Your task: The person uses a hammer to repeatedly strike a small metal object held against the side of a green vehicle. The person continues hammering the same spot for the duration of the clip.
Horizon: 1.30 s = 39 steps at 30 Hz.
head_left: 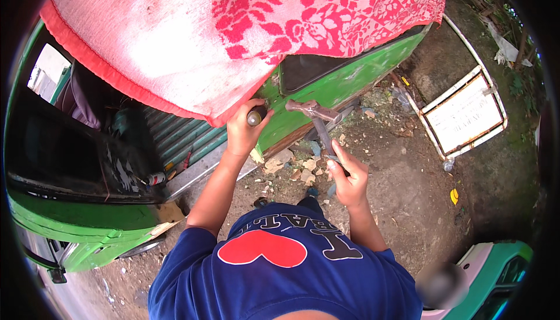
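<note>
**Head view: both hands loaded, hammer and handled tool held apart beside green vehicle**

The left hand (240, 130) has its grip closed round a handled tool (254, 116) whose rounded end points up toward the camera. The far end is hidden, so its type, and whether it touches the bodywork, cannot be told. The hold leaves the rounded end uncovered, apparently so that it stays clear of the fingers.

The right hand (350, 183) has its grip wrapped round the lower handle of a hammer (315, 109). Thumb and forefinger lie along the handle, a placing judged to steady and direct the head. The low hold leaves the head free, near the tool but apart from it.

Both items are in front of the person, beside the green vehicle (318, 90). A pink patterned cloth (175, 34) is draped over the vehicle, its lower edge close to the left hand; it presumably serves as a cover. A small can (156, 179) is by the ribbed floor (186, 133) of the doorway.

Pale fragments (307, 176) are scattered on the ground below the hands. A white-framed panel (465, 113) lies to the right, well apart from the hammer.
</note>
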Each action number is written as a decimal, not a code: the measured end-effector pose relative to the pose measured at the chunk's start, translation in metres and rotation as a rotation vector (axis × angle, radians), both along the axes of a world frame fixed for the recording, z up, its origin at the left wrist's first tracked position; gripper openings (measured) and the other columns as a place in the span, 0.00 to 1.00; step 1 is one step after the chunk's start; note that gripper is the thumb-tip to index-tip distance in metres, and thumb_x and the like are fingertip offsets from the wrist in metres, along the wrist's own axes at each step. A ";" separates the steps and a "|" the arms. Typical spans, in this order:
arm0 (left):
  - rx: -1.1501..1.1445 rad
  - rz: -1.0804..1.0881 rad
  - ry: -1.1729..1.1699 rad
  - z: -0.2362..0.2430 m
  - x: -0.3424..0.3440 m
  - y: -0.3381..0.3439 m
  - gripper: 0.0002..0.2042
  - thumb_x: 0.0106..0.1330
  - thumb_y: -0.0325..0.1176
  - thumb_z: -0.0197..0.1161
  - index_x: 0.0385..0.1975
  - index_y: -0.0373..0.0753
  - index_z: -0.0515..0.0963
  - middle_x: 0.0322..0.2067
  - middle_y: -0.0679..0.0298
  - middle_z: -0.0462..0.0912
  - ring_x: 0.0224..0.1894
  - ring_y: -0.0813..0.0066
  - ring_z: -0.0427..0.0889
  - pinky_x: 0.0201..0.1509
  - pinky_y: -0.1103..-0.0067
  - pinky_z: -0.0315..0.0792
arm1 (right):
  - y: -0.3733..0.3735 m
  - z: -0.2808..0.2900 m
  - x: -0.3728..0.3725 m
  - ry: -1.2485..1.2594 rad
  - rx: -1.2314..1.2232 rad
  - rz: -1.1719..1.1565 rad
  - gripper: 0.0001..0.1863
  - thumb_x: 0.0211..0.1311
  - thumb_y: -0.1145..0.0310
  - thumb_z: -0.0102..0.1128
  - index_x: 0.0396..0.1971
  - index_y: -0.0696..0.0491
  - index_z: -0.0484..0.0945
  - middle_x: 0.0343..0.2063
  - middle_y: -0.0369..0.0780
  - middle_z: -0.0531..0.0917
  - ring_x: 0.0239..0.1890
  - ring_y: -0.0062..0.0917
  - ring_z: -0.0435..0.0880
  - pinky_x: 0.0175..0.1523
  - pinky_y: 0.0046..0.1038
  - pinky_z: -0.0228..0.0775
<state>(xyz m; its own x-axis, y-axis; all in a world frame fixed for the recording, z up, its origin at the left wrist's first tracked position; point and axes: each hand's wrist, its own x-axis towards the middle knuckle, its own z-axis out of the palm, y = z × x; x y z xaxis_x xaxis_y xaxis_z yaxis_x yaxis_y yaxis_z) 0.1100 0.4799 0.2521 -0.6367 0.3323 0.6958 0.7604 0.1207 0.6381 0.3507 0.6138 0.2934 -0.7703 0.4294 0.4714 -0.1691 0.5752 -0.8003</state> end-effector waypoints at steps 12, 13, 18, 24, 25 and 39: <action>-0.079 -0.348 0.449 -0.005 0.012 0.040 0.17 0.47 0.26 0.65 0.40 0.41 0.75 0.40 0.62 0.79 0.42 0.59 0.78 0.51 0.65 0.71 | 0.001 -0.003 0.018 0.005 -0.148 -0.074 0.23 0.64 0.80 0.57 0.60 0.60 0.72 0.32 0.39 0.81 0.26 0.16 0.76 0.29 0.20 0.71; -0.106 -0.374 0.459 -0.014 0.011 0.041 0.17 0.47 0.26 0.64 0.40 0.41 0.75 0.39 0.62 0.78 0.42 0.59 0.78 0.51 0.65 0.71 | 0.003 -0.005 0.020 0.012 -0.163 -0.091 0.23 0.65 0.79 0.57 0.61 0.60 0.71 0.31 0.38 0.80 0.26 0.16 0.76 0.30 0.20 0.71; -0.138 -0.401 0.428 -0.020 0.010 0.044 0.17 0.46 0.23 0.63 0.40 0.42 0.76 0.37 0.63 0.77 0.41 0.60 0.77 0.50 0.67 0.69 | 0.004 -0.007 0.027 -0.010 -0.259 -0.133 0.24 0.66 0.77 0.55 0.63 0.61 0.69 0.29 0.37 0.80 0.26 0.16 0.75 0.30 0.20 0.71; -0.125 -0.418 0.377 -0.018 0.007 0.044 0.20 0.45 0.23 0.66 0.41 0.42 0.75 0.38 0.61 0.76 0.43 0.59 0.76 0.51 0.66 0.67 | 0.001 -0.012 0.027 -0.022 -0.218 -0.129 0.24 0.66 0.78 0.55 0.63 0.60 0.69 0.28 0.37 0.79 0.26 0.16 0.75 0.31 0.20 0.71; -0.119 -0.417 0.357 -0.018 0.007 0.044 0.19 0.45 0.24 0.66 0.41 0.42 0.75 0.38 0.61 0.76 0.43 0.58 0.76 0.51 0.66 0.67 | 0.000 -0.012 0.027 -0.034 -0.222 -0.128 0.24 0.66 0.78 0.55 0.63 0.60 0.69 0.28 0.37 0.79 0.26 0.16 0.75 0.31 0.20 0.71; -0.029 -0.402 0.179 -0.002 0.002 0.049 0.15 0.53 0.30 0.70 0.38 0.39 0.72 0.36 0.59 0.76 0.42 0.56 0.75 0.48 0.67 0.66 | -0.010 -0.018 0.023 -0.002 -0.054 -0.153 0.23 0.63 0.81 0.57 0.59 0.56 0.75 0.26 0.37 0.80 0.21 0.14 0.73 0.27 0.19 0.68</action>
<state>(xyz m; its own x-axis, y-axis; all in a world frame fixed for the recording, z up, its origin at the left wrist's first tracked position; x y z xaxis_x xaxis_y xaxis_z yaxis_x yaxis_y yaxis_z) 0.1117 0.5294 0.2505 -0.3234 0.5499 0.7701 0.8486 -0.1915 0.4931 0.3742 0.6041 0.2753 -0.6952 0.5664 0.4426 -0.0812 0.5500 -0.8312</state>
